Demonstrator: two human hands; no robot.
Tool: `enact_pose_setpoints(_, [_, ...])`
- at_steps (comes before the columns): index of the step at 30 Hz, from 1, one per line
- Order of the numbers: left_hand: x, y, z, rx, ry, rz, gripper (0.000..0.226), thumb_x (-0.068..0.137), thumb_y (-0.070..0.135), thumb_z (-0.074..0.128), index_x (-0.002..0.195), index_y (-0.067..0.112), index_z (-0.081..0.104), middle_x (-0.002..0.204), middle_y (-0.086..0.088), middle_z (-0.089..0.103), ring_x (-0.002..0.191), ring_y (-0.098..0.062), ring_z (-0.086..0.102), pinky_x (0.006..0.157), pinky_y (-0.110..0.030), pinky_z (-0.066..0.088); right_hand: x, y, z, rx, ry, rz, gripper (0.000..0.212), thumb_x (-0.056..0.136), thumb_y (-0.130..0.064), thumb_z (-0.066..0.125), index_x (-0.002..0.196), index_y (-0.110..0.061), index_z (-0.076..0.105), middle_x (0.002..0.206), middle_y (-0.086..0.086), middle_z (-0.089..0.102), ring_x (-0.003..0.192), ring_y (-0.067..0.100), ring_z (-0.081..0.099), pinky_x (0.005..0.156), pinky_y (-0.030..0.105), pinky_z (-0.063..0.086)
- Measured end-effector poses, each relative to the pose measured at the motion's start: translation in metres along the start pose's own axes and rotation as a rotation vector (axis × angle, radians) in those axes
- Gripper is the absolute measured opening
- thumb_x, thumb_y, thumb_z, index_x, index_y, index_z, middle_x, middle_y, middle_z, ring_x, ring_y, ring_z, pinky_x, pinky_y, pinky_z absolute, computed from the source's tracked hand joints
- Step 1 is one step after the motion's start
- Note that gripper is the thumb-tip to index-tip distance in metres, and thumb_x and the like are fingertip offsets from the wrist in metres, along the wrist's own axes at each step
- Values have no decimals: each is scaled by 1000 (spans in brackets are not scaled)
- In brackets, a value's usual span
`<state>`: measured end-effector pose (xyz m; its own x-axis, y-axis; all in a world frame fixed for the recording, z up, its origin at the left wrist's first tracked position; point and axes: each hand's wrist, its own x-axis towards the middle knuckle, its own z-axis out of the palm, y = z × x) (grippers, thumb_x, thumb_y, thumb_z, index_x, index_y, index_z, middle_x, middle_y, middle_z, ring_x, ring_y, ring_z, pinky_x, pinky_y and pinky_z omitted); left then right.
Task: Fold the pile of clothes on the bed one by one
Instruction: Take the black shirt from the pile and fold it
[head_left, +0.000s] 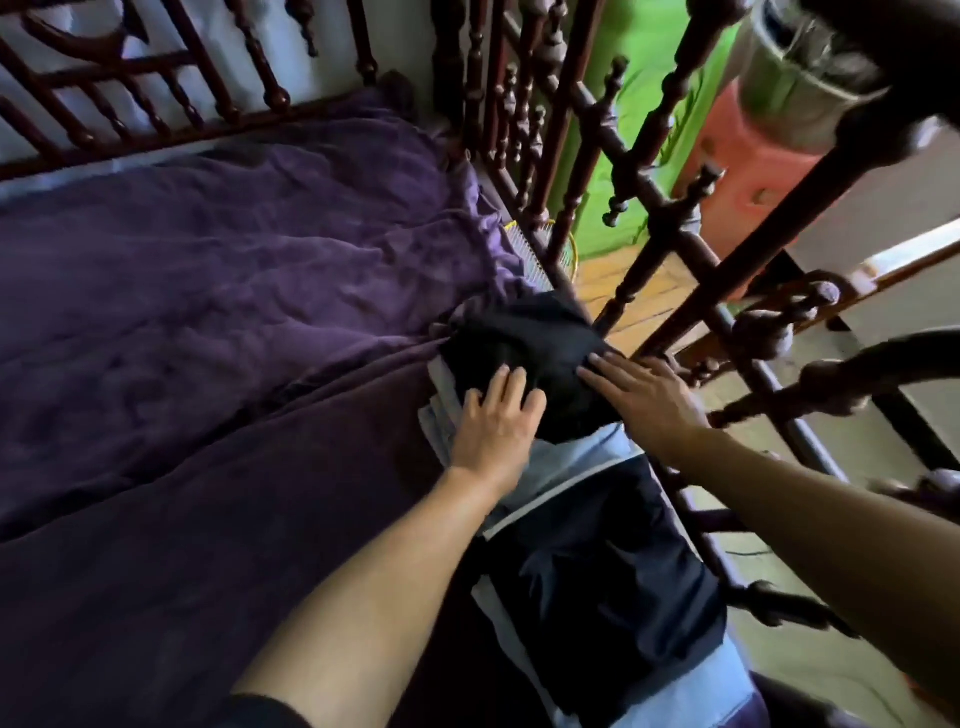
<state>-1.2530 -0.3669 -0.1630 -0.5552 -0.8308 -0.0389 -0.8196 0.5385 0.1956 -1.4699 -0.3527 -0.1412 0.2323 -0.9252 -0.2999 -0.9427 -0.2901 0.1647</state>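
**Both palms flat on the black fold at the bed's edge**

The purple blanket (218, 291) takes up most of my view, rumpled and spread over the bed. The carved wooden rail (670, 249) runs along its right side. The clothes sit tight against that rail, I think so the middle of the bed stays free as a folding surface.

Nearest me lies a navy garment (602, 582) with pale stripes, on light blue cloth. Just beyond it is the black garment (535, 353), already a compact bundle, on top of a few pale folded pieces (439, 415) whose edges stick out on the left.

My left hand (493, 421) lies on the near left part of the black bundle with its fingers spread and straight. My right hand (644, 400) lies flat on the right side, fingers extended. Neither grips anything. I read this as pressing the fold down so it sits square on the stack.

Past the rail, top right, is a grey lined bin (800, 62). It is too blurred for me to tell what is in it.
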Motion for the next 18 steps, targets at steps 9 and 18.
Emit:
enact_pose_setpoints(9, [-54,27,69,-123,-232,59,34,84,1,53,115,13,46,160,-11,-7,147,-25,-13,117,-45,18,-34,-17,74,139,-295,112,70,95,-8,35,154,-30,3,162,0,-5,149,18,7,112,33,28])
enact_pose_setpoints(18, [-112,51,-6,-117,-307,-194,33,92,11,44,124,14,47,127,-9,46,117,-28,46,93,-40,38,-72,-42,8,146,-175,29,46,90,-15,44,135,-22,44,130,4,50,122,26,48,96,38,43])
